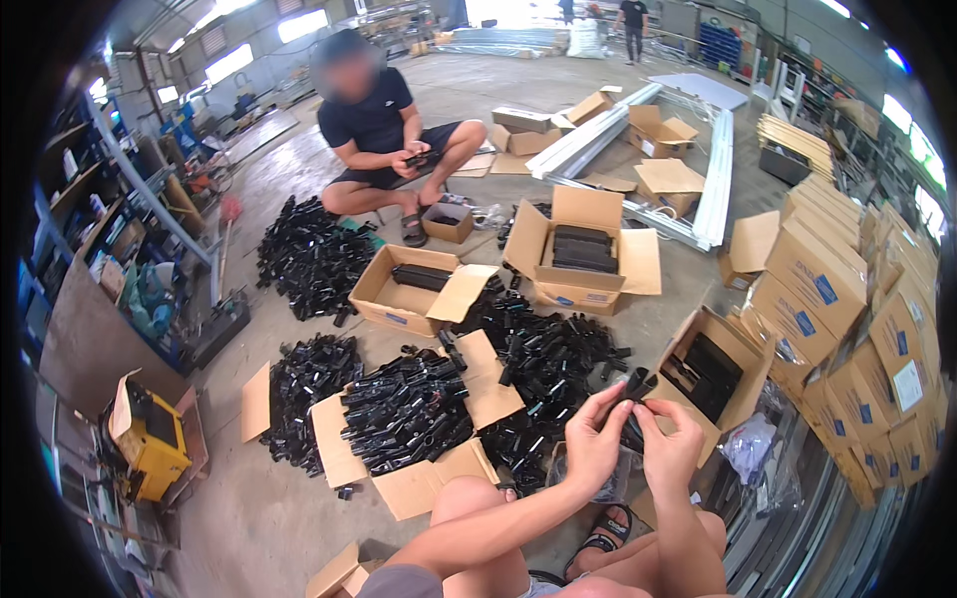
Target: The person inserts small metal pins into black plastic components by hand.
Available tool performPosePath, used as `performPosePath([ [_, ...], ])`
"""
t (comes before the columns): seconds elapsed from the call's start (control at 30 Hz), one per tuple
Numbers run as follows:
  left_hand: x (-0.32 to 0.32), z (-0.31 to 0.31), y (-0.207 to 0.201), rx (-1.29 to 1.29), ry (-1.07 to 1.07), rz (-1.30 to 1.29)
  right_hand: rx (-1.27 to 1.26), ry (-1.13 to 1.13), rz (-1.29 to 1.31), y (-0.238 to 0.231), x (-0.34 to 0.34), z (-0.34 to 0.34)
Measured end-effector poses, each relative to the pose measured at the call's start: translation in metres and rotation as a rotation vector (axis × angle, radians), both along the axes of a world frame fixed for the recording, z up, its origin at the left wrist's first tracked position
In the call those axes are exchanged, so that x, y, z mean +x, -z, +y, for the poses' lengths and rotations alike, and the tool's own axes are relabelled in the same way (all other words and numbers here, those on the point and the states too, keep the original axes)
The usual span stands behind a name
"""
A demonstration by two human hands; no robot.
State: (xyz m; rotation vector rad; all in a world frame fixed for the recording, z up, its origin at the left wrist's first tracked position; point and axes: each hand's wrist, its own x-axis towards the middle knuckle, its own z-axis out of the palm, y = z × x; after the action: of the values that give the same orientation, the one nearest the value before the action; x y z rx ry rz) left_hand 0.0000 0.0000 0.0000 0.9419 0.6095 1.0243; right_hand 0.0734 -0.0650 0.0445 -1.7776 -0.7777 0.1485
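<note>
Both of my hands are raised before me at the right, thumbs and forefingers pinched close together. My left hand (592,444) grips a short black part (632,387), tube-like and probably plastic, which sticks up past the fingertips. From the other side my right hand (670,444) pinches at the same part; the exact contact is hidden by the fingers. Just beyond my right hand stands an open cardboard box (750,404) with black pieces (710,367) inside. To the left, an opened-out carton (339,439) bears a heap of similar black parts (407,414).
Further black heaps (314,254) lie on the floor. Two open boxes (399,317) (578,297) hold black pieces. A person (369,125) sits opposite, handling a black part. Stacked cartons (812,269) and long metal profiles (797,558) line the right. A yellow machine (159,458) stands left.
</note>
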Motion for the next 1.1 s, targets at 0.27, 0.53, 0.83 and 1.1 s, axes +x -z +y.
performPosePath([
  [0.27,-0.008,0.003,0.0,0.017,-0.021,0.045,0.03,0.017,-0.29,0.003,-0.005,0.004],
  [0.53,0.005,-0.005,0.004,-0.002,0.011,0.031,-0.009,0.078,-0.33,0.003,0.001,-0.001],
  [0.83,0.005,0.006,-0.009,-0.104,-0.035,-0.042,0.023,0.049,-0.331,0.013,0.005,0.011],
  [1.1,0.007,0.005,-0.006,-0.112,-0.022,0.028,-0.073,0.077,-0.458,0.009,0.007,0.012],
])
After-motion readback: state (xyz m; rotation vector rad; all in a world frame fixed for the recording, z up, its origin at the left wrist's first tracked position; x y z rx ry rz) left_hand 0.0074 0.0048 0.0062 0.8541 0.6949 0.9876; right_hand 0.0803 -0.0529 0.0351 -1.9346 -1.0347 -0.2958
